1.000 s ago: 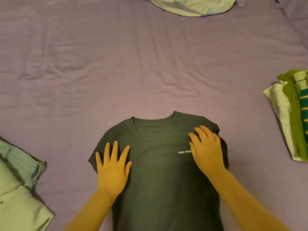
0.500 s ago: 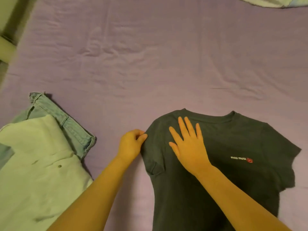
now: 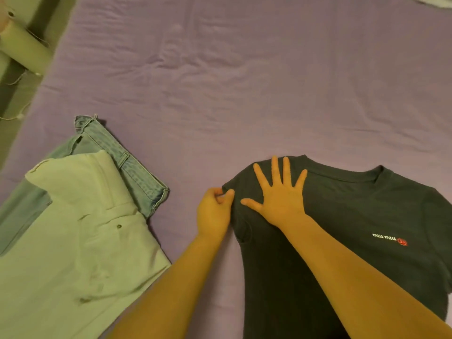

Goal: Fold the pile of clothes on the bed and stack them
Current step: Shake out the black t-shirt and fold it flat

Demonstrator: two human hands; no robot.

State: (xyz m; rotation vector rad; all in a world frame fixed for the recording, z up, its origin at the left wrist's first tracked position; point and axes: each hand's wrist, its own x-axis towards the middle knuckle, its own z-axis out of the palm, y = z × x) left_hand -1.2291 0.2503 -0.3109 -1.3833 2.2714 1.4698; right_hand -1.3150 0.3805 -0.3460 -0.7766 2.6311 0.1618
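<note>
Big purple bed [image 3: 244, 81] takes up most of the view. Off to the left there's a pale pair of trousers [image 3: 73, 241] lying over folded jeans [image 3: 137, 165]. The dark tee [image 3: 354, 228] lies flat, front up, near the bottom right. Right hand [image 3: 281, 199] presses flat on its shoulder, fingers spread, grip released. Left hand [image 3: 215, 214] pinches the sleeve edge.

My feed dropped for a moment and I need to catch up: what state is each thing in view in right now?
dark T-shirt: spread flat on the bed, front up, not yet folded.
left hand: pinches the T-shirt's shoulder edge.
right hand: flat on the T-shirt, fingers spread.
pale trousers: folded, lying on the jeans.
blue jeans: folded, under the trousers.
purple sheet: wrinkled.
</note>
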